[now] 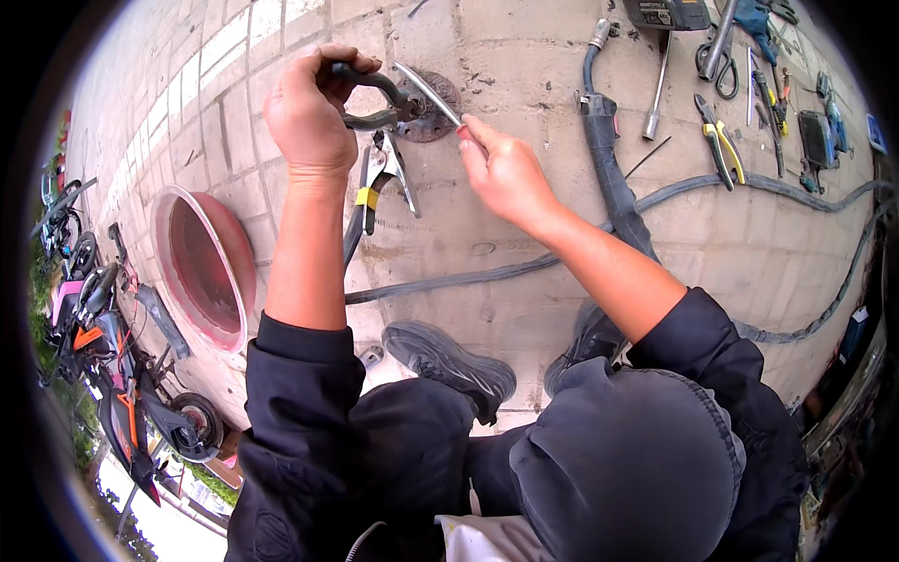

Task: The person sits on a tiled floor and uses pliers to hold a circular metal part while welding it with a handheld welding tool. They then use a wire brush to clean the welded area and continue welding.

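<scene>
Head view looks down on a person crouched over a paved concrete floor [524, 234], both forearms reaching toward its far edge. Left hand [307, 117] is closed tight around the dark handles of a pair of pliers [375, 98], whose nose bites on a rusty round metal disc [429, 110] lying flat on the paving. Right hand [506, 173] pinches the red-tipped near end of a thin bright metal rod [429, 92] between thumb and fingertips, the rod slanting up and left over the disc. Rod looks light, stiff and slick, best held close to its end as now; the disc seems heavy and rough, better gripped by the tool than by bare fingers. Just below the disc lies a clamp with a yellow band [379, 183]. A red basin [201, 272] sits at the left edge, a thick black cable [609, 178] runs to the right, and hand tools [721, 140] are spread near the far right corner.
</scene>
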Demonstrator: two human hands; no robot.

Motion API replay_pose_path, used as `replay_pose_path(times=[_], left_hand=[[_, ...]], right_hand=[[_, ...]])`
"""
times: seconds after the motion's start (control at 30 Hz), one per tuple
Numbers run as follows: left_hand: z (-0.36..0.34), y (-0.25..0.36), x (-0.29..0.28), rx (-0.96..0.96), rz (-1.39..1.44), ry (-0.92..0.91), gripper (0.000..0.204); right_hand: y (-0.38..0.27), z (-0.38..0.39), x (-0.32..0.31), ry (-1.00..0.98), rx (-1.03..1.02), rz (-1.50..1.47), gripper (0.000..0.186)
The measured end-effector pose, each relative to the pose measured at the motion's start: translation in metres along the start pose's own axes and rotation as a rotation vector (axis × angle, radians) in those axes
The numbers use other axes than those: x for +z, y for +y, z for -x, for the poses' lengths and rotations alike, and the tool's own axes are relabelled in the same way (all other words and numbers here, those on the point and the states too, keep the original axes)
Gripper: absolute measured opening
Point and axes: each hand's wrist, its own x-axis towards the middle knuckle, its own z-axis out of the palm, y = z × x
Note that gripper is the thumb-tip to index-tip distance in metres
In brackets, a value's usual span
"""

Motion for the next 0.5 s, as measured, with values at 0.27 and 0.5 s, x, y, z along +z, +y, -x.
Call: replay_pose_path(times=[0.27,0.5], left_hand=[[0.003,0.004,0.004,0.01,0.008,0.009,0.041],[0.001,0.003,0.004,-0.006,0.048,-0.073,0.038]], right_hand=[[0.025,0.085,-0.045,-0.036,-0.119,0.097,0.029],[0.003,-0.026,-0.068,-0.381,-0.294,0.373,0.029]])
